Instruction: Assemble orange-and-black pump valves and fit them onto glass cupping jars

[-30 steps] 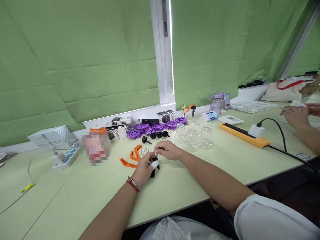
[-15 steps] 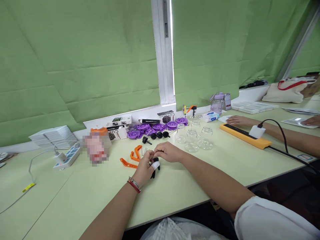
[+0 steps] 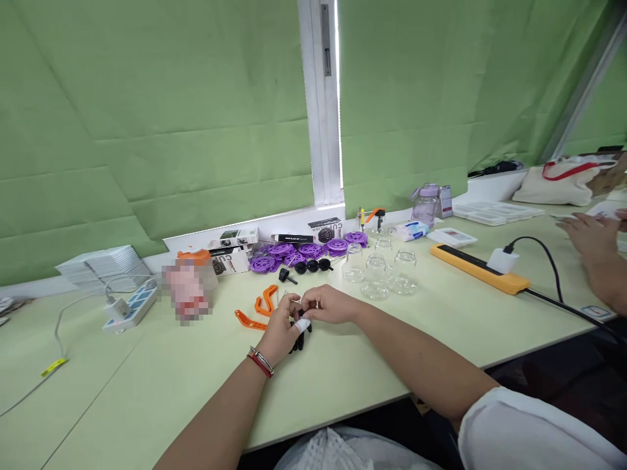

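Note:
My left hand (image 3: pixel 284 329), with white wrapping on one finger and bracelets at the wrist, is closed on a small black plastic part (image 3: pixel 301 314). My right hand (image 3: pixel 329 304) pinches at the top of the same part; the fingers hide most of it. Just under and beside the left hand show more dark black pieces (image 3: pixel 300 342), their shape partly covered. Orange curved handles (image 3: pixel 267 300) lie left of my hands. Beyond them is a black knob with a stem (image 3: pixel 287 275), near a row of round black knobs (image 3: pixel 312 265).
Clear glass jars (image 3: pixel 376 277) stand right of centre, with purple openwork discs (image 3: pixel 309 250) and boxes behind. A yellow power strip (image 3: pixel 482 269) with a plugged charger lies to the right. Another person's hand (image 3: pixel 592 238) is at far right. A white power strip (image 3: pixel 140 303) sits left.
My right hand has dipped slightly and its fingers are closer over the black part. The other person's arm has drawn back from the white packet behind the yellow power strip, toward the right.

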{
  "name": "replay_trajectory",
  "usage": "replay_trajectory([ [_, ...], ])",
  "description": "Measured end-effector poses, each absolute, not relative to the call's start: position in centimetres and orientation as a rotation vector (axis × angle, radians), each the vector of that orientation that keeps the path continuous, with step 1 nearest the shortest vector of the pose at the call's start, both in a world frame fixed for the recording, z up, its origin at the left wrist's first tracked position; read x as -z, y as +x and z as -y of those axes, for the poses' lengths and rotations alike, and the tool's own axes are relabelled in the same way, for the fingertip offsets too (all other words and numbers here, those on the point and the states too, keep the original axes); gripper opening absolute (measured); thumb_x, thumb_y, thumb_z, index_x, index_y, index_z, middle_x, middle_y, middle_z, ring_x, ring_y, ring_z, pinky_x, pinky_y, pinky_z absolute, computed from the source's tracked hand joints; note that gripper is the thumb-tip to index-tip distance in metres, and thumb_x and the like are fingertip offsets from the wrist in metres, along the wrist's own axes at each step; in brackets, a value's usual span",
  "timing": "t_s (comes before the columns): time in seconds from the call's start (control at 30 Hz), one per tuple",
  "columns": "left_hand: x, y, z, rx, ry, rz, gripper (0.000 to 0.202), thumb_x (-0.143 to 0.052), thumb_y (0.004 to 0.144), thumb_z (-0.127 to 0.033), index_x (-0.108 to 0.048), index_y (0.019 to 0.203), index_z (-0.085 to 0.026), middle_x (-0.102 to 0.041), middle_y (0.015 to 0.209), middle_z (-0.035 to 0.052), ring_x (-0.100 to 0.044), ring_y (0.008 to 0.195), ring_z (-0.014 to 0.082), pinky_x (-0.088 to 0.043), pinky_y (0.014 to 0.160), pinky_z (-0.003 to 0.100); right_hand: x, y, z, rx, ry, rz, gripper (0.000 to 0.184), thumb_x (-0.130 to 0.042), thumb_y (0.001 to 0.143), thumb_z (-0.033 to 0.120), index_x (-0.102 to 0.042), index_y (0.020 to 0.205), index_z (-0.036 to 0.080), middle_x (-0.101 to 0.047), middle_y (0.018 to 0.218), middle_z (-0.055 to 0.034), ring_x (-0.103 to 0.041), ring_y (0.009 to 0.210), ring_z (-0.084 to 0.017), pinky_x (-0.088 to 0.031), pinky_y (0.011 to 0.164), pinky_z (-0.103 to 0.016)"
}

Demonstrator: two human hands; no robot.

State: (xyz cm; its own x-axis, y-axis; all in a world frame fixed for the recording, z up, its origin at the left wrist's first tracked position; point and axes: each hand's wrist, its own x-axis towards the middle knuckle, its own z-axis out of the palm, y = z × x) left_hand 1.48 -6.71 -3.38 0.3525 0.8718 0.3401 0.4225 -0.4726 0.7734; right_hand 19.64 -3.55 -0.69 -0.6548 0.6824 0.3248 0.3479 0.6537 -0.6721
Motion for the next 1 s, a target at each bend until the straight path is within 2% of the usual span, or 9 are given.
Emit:
replay_trajectory([
  [0.07, 2.9, 1.0, 6.8, -0.992, 2.109, -1.151, 0.043, -0.057, 0.079, -0.027, -0.038, 0.117, -0.022, -0.054, 0.086, 0.0015, -0.053, 0.081, 0.0166, -0.046, 0.077, 0.035, 0.9, 19.6, 3.4, -0.862, -0.877, 2.239, 0.008, -0.063, 0.075, 0.022, -0.058, 0.074, 0.017, -0.056, 0.063, 0.0040, -0.047, 0.055, -0.008, -0.036, 0.052, -0.019],
  [0.13, 2.2, 0.1, 6.9, -0.914, 2.198, -1.149, 0.052, -0.061, 0.077, -0.031, -0.038, 0.123, -0.022, -0.055, 0.106, 0.0082, -0.053, 0.097, 0.0210, -0.045, 0.086, 0.041, 1.3, 19.6, 3.1, -0.975, -0.986, 2.138, 0.011, -0.063, 0.075, 0.022, -0.055, 0.070, 0.017, -0.053, 0.057, 0.0053, -0.047, 0.050, -0.008, -0.037, 0.049, -0.019],
  [0.23, 1.7, -1.3, 7.0, -0.644, 2.364, -1.056, 0.071, -0.068, 0.072, -0.041, -0.037, 0.133, -0.023, -0.037, 0.141, 0.0150, -0.035, 0.129, 0.0303, -0.034, 0.103, 0.049, 2.1, 19.8, 2.4, -1.241, -1.187, 1.960, 0.014, -0.062, 0.076, 0.021, -0.051, 0.068, 0.017, -0.053, 0.049, 0.0052, -0.051, 0.044, -0.009, -0.041, 0.045, -0.020],
  [0.3, 2.0, -1.8, 7.0, -0.467, 2.429, -1.014, 0.080, -0.067, 0.072, -0.045, -0.031, 0.139, -0.021, -0.022, 0.151, 0.0155, -0.021, 0.138, 0.0319, -0.024, 0.110, 0.051, 2.7, 19.8, 2.0, -1.389, -1.266, 1.876, 0.014, -0.062, 0.077, 0.020, -0.052, 0.069, 0.016, -0.055, 0.045, 0.0041, -0.053, 0.041, -0.010, -0.045, 0.044, -0.020],
  [0.4, 3.1, -1.6, 6.7, -0.329, 2.450, -1.003, 0.084, -0.063, 0.075, -0.046, -0.024, 0.144, -0.019, -0.017, 0.153, 0.0164, -0.018, 0.139, 0.0316, -0.023, 0.111, 0.050, 3.6, 19.6, 1.6, -1.437, -1.301, 1.805, 0.013, -0.064, 0.077, 0.018, -0.054, 0.069, 0.015, -0.058, 0.046, 0.0028, -0.055, 0.041, -0.009, -0.046, 0.044, -0.019],
  [0.5, 3.9, -0.7, 6.4, -0.428, 2.478, -0.951, 0.080, -0.061, 0.077, -0.042, -0.024, 0.145, -0.021, -0.032, 0.147, 0.0159, -0.031, 0.133, 0.0312, -0.028, 0.108, 0.049, 4.0, 19.0, 1.8, -1.376, -1.350, 1.805, 0.016, -0.067, 0.074, 0.016, -0.052, 0.066, 0.016, -0.058, 0.045, 0.0034, -0.056, 0.041, -0.010, -0.046, 0.042, -0.018],
  [0.7, 4.5, 0.5, 6.3, -0.594, 2.483, -0.985, 0.062, -0.059, 0.078, -0.035, -0.040, 0.136, -0.023, -0.057, 0.122, 0.0139, -0.052, 0.108, 0.0305, -0.040, 0.094, 0.047, 4.2, 18.4, 2.2, -1.261, -1.355, 1.881, 0.014, -0.065, 0.074, 0.014, -0.053, 0.066, 0.016, -0.057, 0.046, 0.0040, -0.057, 0.043, -0.010, -0.046, 0.044, -0.018],
  [0.87, 4.9, 0.6, 6.4, -0.606, 2.403, -1.051, 0.073, -0.061, 0.077, -0.038, -0.032, 0.141, -0.019, -0.055, 0.123, 0.0174, -0.051, 0.110, 0.0312, -0.038, 0.095, 0.048, 3.9, 19.0, 1.9, -1.264, -1.379, 1.891, 0.009, -0.059, 0.080, 0.017, -0.055, 0.072, 0.016, -0.058, 0.049, 0.0028, -0.058, 0.047, -0.011, -0.047, 0.049, -0.021],
  [1.0, 4.3, 0.3, 6.4, -0.700, 2.263, -1.035, 0.079, -0.055, 0.082, -0.039, -0.015, 0.146, -0.017, -0.042, 0.137, 0.0200, -0.039, 0.127, 0.0289, -0.031, 0.104, 0.048, 3.0, 18.9, 2.5, -0.746, -1.419, 2.066, 0.011, -0.058, 0.082, 0.024, -0.062, 0.078, 0.015, -0.065, 0.070, -0.0041, -0.059, 0.064, -0.014, -0.046, 0.060, -0.025],
])
